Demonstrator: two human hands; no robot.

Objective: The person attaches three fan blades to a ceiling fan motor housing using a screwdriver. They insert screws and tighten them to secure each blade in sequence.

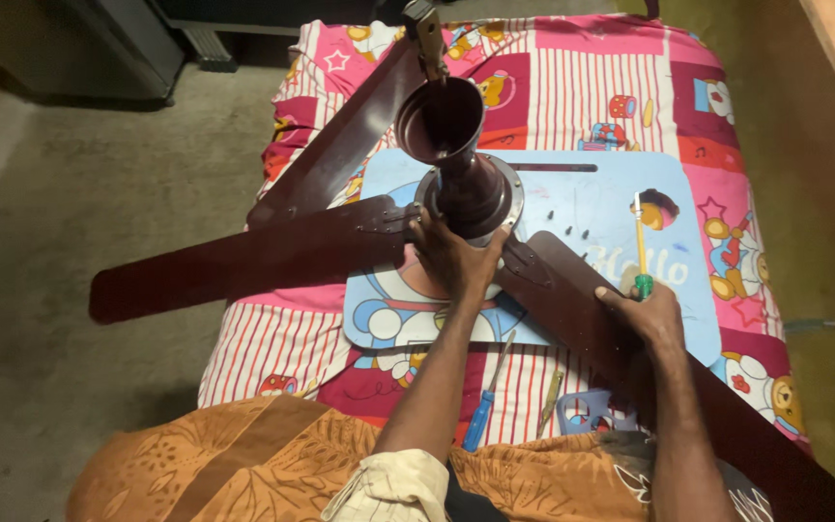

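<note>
Dark maroon ceiling fan (466,188) lying on a pale blue cartoon board (611,193), that board resting on a pink and red patterned bedspread (572,68); motor housing at the middle of the scene, with the cup-shaped canopy (442,116) tilted up toward the far side; three blades spread out, one (244,261) stretching far to the left past the bed edge, one (340,145) angled to the far left, one (591,319) running near and right. Left hand (456,256) pressed against the near side of the motor housing, fingers wrapped on its lower rim. Right hand (645,314) resting on the near-right blade, clenched around the green handle of a yellow-shafted screwdriver (640,242) pointing away. Several small dark screws (567,224) loose on the board just right of the motor; blue-handled screwdriver (485,401) lying on the bedspread near the body, between the two forearms; a slim metal tool (549,401) just right of it; blue-handled pliers (591,411) beside the right wrist. Orange patterned cloth (244,464) over the lap at the near edge.
</note>
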